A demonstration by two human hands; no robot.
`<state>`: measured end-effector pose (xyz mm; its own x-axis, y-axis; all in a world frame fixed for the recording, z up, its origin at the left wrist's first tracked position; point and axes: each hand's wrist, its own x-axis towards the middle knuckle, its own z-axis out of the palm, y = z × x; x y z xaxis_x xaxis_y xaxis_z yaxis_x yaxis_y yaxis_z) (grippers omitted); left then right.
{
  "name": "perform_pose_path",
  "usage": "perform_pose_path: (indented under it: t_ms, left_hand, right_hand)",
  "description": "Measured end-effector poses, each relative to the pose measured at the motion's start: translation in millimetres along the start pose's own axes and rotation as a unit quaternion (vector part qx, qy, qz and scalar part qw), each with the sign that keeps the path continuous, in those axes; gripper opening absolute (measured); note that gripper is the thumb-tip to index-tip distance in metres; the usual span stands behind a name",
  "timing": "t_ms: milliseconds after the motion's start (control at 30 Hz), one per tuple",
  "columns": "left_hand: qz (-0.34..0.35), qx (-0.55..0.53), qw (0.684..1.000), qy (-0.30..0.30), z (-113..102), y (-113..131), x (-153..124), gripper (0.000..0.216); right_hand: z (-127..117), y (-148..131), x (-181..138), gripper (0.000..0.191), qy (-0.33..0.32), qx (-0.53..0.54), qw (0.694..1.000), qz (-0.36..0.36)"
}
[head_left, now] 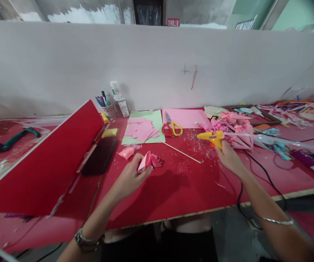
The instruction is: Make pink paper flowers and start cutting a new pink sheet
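Observation:
In my left hand (132,178) is a pink paper flower (155,161), gripped between thumb and fingers over the red table (159,200). My right hand (229,158) is closed round a yellow glue gun (213,137), whose nozzle points left; a long clear glue stick (244,135) sticks out of its back. Between the hands lies a thin wooden stick (182,153). Pink paper pieces (143,129) rest on a green sheet (127,137) behind my left hand. Scissors (172,127) with red and yellow handles lie partly on a pink sheet (189,115).
A red board (53,160) leans at the left, beside a black phone (99,156). A pen cup (108,110) and a clear bottle (120,102) stand by the white partition (151,65). Pink bouquet material (233,125), a black cable (266,167) and a purple power strip (313,163) lie right.

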<state>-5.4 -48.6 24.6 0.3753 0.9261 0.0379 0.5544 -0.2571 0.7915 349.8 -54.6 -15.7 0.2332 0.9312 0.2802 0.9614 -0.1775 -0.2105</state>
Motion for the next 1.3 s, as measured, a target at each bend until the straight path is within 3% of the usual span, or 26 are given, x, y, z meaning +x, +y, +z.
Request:
perform_pose_path:
  t_ms: [200, 400, 633, 733, 800, 900, 967, 1067, 1300]
  left_hand:
    - [0.013, 0.131, 0.991, 0.037, -11, -5, 5, 0.024]
    - [0.018, 0.168, 0.985, 0.037, -19, -14, 10, 0.025]
    - [-0.030, 0.229, 0.973, 0.003, -26, -41, 7, 0.035]
    - [-0.070, 0.303, 0.950, -0.019, -27, -53, 4, 0.037]
    - [-0.089, 0.350, 0.932, -0.035, -28, -58, 2, 0.038]
    - [-0.090, 0.370, 0.923, -0.057, -28, -59, 1, 0.039]
    - [-0.083, 0.366, 0.924, -0.065, -28, -58, 1, 0.040]
    - [-0.057, 0.355, 0.930, -0.072, -30, -54, 1, 0.038]
    - [0.025, 0.330, 0.941, -0.069, -33, -52, 4, 0.026]
  right_hand:
    - [20, 11, -6, 0.029, -0.008, -0.041, 0.999, 0.012]
    - [18, 17, -3, 0.031, -0.011, -0.056, 0.998, -0.015]
    - [1, 9, -9, 0.037, -0.009, -0.124, 0.992, -0.021]
    - [-18, -7, -30, 0.036, -0.025, -0.180, 0.983, 0.023]
    - [-32, -25, -46, 0.030, -0.055, -0.156, 0.986, 0.012]
    - [-49, -59, -60, 0.028, -0.129, -0.017, 0.989, -0.063]
    - [-56, -85, -57, 0.027, -0.190, 0.101, 0.970, -0.115]
    - [-57, -119, -42, 0.025, -0.182, 0.194, 0.948, -0.173]
    - [-32, -159, -10, 0.019, -0.170, 0.212, 0.928, -0.256]
